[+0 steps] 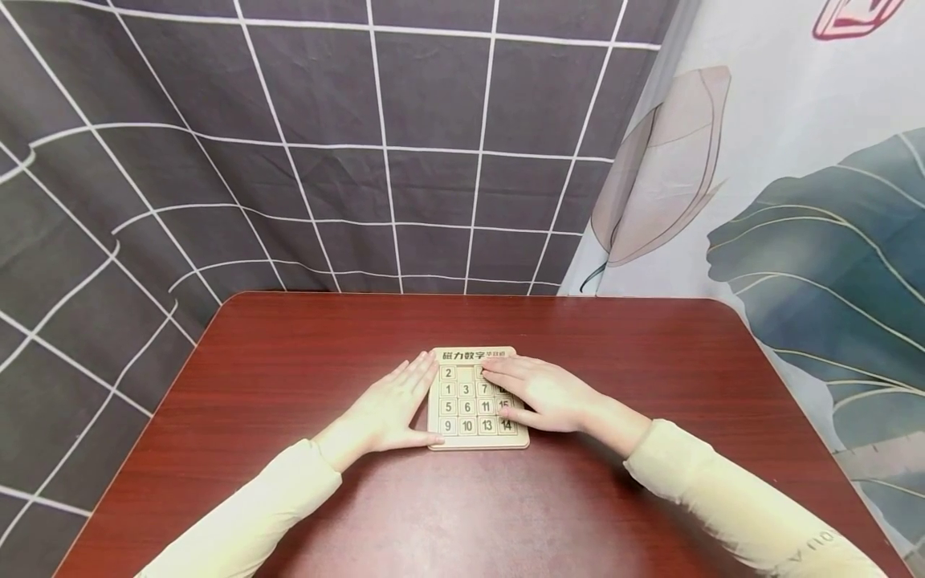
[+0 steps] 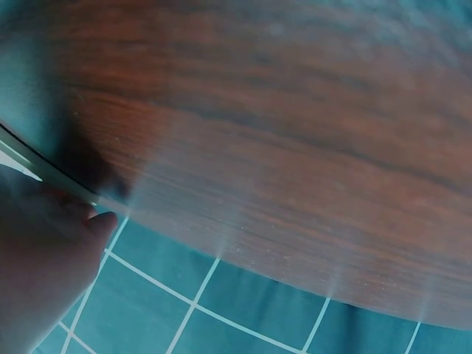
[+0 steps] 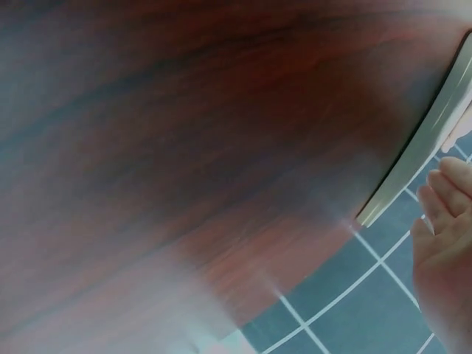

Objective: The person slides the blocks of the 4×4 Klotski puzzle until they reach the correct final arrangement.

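Note:
A pale number sliding puzzle point(image 1: 478, 442) lies flat on the table, with dark printed characters along its top edge. Its square tiles carry black numbers, and one gap point(image 1: 465, 374) shows in the top row beside the 2 tile point(image 1: 448, 372). Along the puzzle's left edge rests my left hand point(image 1: 390, 409), fingers straight and thumb at the lower left corner. My right hand point(image 1: 545, 393) reaches over the right side, its extended fingers covering the upper right tiles and its thumb on the right column. Both wrist views catch the puzzle's side edge point(image 3: 413, 151) beside a hand.
The reddish-brown wooden table point(image 1: 303, 345) extends around the puzzle on all sides. Behind it hangs a dark grid-patterned curtain point(image 1: 433, 185). A white curtain with large leaf prints point(image 1: 780, 120) hangs at the right.

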